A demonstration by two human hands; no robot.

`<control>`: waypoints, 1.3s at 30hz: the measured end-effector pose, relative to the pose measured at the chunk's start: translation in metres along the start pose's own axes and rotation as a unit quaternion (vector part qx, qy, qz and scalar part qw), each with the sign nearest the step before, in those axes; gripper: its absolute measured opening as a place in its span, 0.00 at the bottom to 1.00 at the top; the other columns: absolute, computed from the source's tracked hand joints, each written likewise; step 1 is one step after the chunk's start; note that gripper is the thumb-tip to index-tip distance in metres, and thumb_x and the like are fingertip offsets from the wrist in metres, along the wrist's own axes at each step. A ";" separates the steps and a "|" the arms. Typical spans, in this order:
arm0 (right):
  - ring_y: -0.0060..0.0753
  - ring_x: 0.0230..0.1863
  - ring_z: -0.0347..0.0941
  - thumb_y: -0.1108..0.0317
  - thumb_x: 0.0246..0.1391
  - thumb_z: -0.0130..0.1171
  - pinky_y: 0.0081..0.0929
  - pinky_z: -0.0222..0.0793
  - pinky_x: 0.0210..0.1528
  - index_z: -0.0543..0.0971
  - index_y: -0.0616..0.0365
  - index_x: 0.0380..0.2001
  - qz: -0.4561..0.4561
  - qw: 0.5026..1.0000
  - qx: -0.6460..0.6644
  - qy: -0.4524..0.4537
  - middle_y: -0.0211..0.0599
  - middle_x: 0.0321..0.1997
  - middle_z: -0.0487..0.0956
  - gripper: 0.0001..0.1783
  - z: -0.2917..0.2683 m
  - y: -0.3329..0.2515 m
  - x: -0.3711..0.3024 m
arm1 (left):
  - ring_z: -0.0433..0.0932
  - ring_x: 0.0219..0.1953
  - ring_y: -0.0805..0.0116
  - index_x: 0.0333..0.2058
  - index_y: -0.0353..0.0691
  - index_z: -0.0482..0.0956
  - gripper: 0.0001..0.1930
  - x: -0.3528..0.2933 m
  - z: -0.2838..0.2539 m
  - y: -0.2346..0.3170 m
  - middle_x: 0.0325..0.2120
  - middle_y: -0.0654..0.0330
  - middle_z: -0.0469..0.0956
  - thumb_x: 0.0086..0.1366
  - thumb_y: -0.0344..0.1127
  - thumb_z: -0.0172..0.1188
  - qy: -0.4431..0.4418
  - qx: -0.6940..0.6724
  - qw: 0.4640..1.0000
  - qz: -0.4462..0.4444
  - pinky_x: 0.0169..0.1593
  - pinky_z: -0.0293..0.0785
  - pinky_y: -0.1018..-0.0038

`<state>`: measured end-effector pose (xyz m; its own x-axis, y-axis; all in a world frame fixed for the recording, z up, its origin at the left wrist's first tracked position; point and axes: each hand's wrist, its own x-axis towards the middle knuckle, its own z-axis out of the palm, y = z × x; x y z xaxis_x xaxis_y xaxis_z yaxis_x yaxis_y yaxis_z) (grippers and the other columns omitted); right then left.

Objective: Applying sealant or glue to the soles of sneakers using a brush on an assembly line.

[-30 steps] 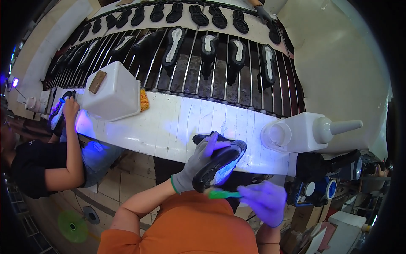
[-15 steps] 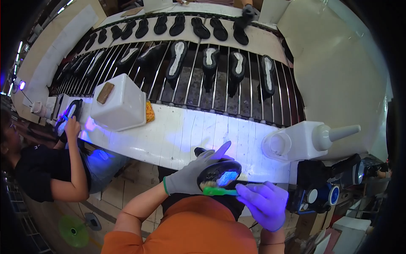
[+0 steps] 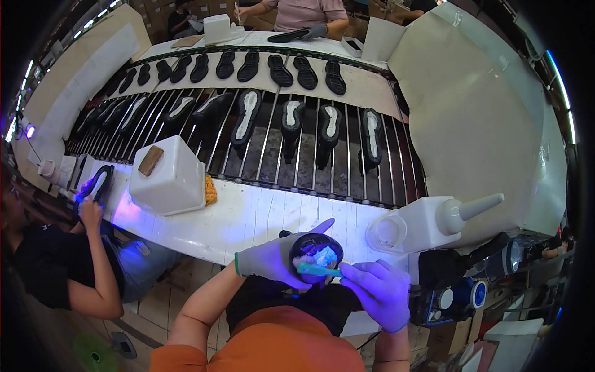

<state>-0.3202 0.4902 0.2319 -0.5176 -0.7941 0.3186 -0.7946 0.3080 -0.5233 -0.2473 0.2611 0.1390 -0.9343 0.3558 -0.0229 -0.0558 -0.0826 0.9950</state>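
My left hand (image 3: 266, 257), in a grey glove, holds a black shoe (image 3: 300, 245) with its bottom turned up toward me. A pale patch, lit blue, shows on that bottom. Its far end is mostly hidden by my hand; the left forefinger stretches out past the shoe. My right hand (image 3: 379, 292), also gloved and tinted violet by the light, grips the handle of a slim green brush (image 3: 321, 271). The brush head lies over the near part of the shoe bottom; whether the bristles touch it I cannot tell.
A white worktable (image 3: 273, 214) lies ahead, with a white box-shaped container (image 3: 164, 177) and a white bottle (image 3: 418, 222) with a long spout. Beyond, a roller conveyor (image 3: 260, 164) carries several black shoes and soles. Co-workers sit left and across; the far one's gloved hand holds a black sole (image 3: 287, 37).
My view has tilted up, showing more of the far side. The shoe's bottom faces me more, and the brush has shifted farther over it. The far co-worker's gloved hand has left the belt.
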 end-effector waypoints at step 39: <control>0.17 0.23 0.69 0.74 0.45 0.64 0.12 0.59 0.24 0.85 0.67 0.31 0.316 0.837 0.443 0.059 0.35 0.27 0.80 0.09 0.005 0.085 -0.020 | 0.78 0.44 0.69 0.55 0.35 0.69 0.31 -0.006 0.034 -0.048 0.44 0.55 0.77 0.68 0.58 0.49 0.319 -0.424 0.844 -0.082 0.49 0.76 0.71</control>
<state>-0.3757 0.5301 0.1773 -0.8152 -0.5453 -0.1950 0.1710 0.0951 -0.9807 -0.2266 0.2948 0.0949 -0.8740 -0.1232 -0.4701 -0.1829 -0.8129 0.5530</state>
